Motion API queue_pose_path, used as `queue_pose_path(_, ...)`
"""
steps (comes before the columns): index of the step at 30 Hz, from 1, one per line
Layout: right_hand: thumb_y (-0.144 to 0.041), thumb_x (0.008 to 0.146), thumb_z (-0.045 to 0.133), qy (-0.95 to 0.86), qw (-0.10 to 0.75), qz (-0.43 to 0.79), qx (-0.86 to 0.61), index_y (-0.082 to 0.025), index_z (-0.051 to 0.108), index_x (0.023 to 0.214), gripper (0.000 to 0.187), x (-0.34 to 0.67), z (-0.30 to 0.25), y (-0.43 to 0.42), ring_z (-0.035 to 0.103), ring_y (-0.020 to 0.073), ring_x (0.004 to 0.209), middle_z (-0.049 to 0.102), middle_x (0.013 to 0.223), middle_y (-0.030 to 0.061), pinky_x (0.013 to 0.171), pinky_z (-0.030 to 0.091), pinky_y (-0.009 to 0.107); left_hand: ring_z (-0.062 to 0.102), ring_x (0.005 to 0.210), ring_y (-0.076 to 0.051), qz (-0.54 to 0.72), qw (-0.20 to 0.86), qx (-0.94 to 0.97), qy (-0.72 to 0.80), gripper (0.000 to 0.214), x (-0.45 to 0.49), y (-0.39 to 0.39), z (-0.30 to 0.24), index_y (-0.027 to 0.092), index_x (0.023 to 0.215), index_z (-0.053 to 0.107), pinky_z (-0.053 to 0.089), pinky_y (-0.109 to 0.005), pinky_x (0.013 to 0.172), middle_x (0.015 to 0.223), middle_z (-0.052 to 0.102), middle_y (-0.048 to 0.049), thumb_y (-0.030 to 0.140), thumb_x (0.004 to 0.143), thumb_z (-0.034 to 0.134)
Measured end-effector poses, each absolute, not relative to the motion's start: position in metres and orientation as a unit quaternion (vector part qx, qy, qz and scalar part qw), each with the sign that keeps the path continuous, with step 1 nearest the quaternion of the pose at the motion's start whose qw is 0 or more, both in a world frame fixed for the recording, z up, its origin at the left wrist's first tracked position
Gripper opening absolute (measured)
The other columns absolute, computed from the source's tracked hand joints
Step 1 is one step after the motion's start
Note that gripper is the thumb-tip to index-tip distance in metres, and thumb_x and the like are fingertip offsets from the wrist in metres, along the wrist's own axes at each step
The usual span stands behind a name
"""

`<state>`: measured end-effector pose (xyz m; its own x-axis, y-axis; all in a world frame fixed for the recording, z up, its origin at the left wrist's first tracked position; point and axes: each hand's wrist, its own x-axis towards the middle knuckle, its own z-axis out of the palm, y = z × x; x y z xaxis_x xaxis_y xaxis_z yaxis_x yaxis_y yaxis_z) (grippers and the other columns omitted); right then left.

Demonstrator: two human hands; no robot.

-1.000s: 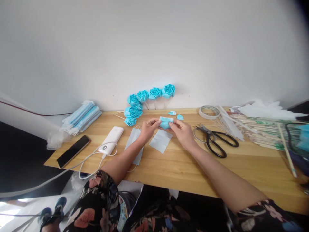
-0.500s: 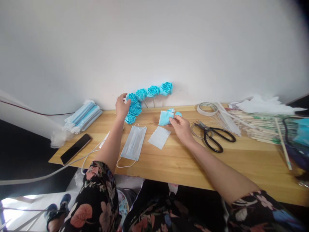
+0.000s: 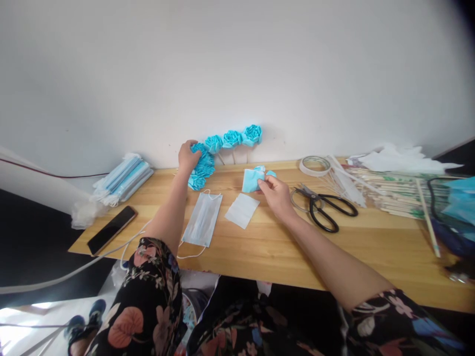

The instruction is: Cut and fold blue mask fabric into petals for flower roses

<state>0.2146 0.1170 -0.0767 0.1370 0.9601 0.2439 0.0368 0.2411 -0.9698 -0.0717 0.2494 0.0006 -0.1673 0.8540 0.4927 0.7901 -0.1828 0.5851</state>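
Note:
My left hand reaches to the back of the wooden table and closes over one of the blue fabric roses lying by the wall. My right hand pinches a folded piece of blue mask fabric near the table's middle. More blue roses on sticks lean against the wall just right of the left hand. A white fabric square and a flat face mask lie in front of my hands.
Black scissors and a tape roll lie to the right, with a pile of wooden sticks beyond. A stack of masks and a phone sit at the left, with a white cable.
My left hand let go of the blue fabric, reached back-left to the roses and closed on one. My right hand kept the fabric piece and stayed near the middle.

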Motion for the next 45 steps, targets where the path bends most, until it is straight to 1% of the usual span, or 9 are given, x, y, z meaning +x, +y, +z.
queue_pose_path(7,-0.047,0.081,0.064,-0.527,0.584,0.389,-0.48,-0.023,0.061,0.074,0.026,0.215,-0.074,0.116,0.066,0.0199,0.068,0.061,0.065,-0.0013,0.07,0.058,0.036,0.062,0.111,-0.024,0.448,0.054,0.623,0.639,0.043,-0.08,0.25,0.0,0.016,0.111,0.067,0.046,-0.036,0.101,0.12,0.07,-0.009,0.014,0.07,0.054)
queue_pose_path(17,-0.047,0.08,0.065,-0.525,0.582,0.401,-0.475,-0.023,0.061,0.074,0.025,0.214,-0.074,0.115,0.066,0.0201,0.067,0.063,0.067,-0.0008,0.071,0.06,0.037,0.062,0.11,-0.022,0.474,0.044,0.603,0.64,0.045,-0.091,0.253,0.004,0.016,0.112,0.067,0.047,-0.034,0.1,0.118,0.07,-0.0087,0.011,0.069,0.051)
queue_pose_path(23,-0.047,0.079,0.065,-0.525,0.584,0.394,-0.477,-0.023,0.059,0.07,0.026,0.214,-0.074,0.115,0.066,0.0203,0.066,0.06,0.062,-0.002,0.07,0.06,0.037,0.061,0.111,-0.023,0.432,0.065,0.648,0.623,0.049,-0.083,0.244,0.0,0.017,0.114,0.067,0.046,-0.035,0.103,0.122,0.069,-0.0076,0.011,0.068,0.052)
queue_pose_path(28,-0.045,0.079,0.065,-0.527,0.58,0.394,-0.48,-0.023,0.058,0.069,0.025,0.214,-0.071,0.114,0.065,0.0194,0.064,0.059,0.061,-0.0022,0.069,0.059,0.036,0.06,0.116,-0.024,0.399,0.074,0.671,0.62,0.053,-0.074,0.244,0.002,0.015,0.117,0.067,0.044,-0.036,0.106,0.124,0.068,-0.0101,0.01,0.067,0.05)
queue_pose_path(31,-0.046,0.078,0.065,-0.523,0.58,0.399,-0.48,-0.023,0.058,0.07,0.025,0.214,-0.069,0.114,0.064,0.0195,0.064,0.059,0.062,-0.0023,0.069,0.059,0.037,0.059,0.12,-0.026,0.39,0.084,0.676,0.62,0.053,-0.073,0.246,0.004,0.014,0.12,0.065,0.043,-0.037,0.108,0.128,0.067,-0.0117,0.01,0.069,0.052)
queue_pose_path(34,-0.045,0.078,0.064,-0.523,0.579,0.398,-0.482,-0.023,0.057,0.069,0.025,0.214,-0.069,0.113,0.065,0.0197,0.064,0.058,0.061,-0.0023,0.068,0.059,0.036,0.056,0.125,-0.027,0.426,0.079,0.648,0.626,0.049,-0.076,0.244,0.005,0.016,0.125,0.062,0.042,-0.038,0.109,0.133,0.063,-0.0127,0.018,0.076,0.056)
queue_pose_path(37,-0.045,0.079,0.062,-0.533,0.576,0.388,-0.484,-0.023,0.055,0.068,0.026,0.215,-0.069,0.112,0.065,0.0193,0.064,0.058,0.062,-0.0021,0.068,0.058,0.035,0.055,0.126,-0.025,0.508,0.071,0.58,0.633,0.048,-0.079,0.237,0.006,0.016,0.131,0.057,0.044,-0.036,0.107,0.138,0.059,-0.0137,0.026,0.083,0.055)
queue_pose_path(41,-0.045,0.081,0.062,-0.543,0.572,0.378,-0.485,-0.023,0.053,0.066,0.028,0.215,-0.071,0.112,0.065,0.0198,0.064,0.056,0.061,-0.0023,0.067,0.056,0.034,0.058,0.122,-0.022,0.594,0.089,0.498,0.625,0.05,-0.079,0.223,0.005,0.017,0.137,0.049,0.047,-0.033,0.103,0.138,0.057,-0.0144,0.02,0.087,0.048)
queue_pose_path(45,-0.046,0.08,0.062,-0.539,0.579,0.378,-0.481,-0.022,0.054,0.068,0.028,0.216,-0.073,0.114,0.066,0.0201,0.065,0.058,0.063,-0.002,0.068,0.056,0.035,0.057,0.123,-0.022,0.625,0.123,0.51,0.578,0.052,-0.076,0.201,-0.004,0.022,0.138,0.045,0.048,-0.035,0.101,0.138,0.057,-0.0118,0.02,0.086,0.05)
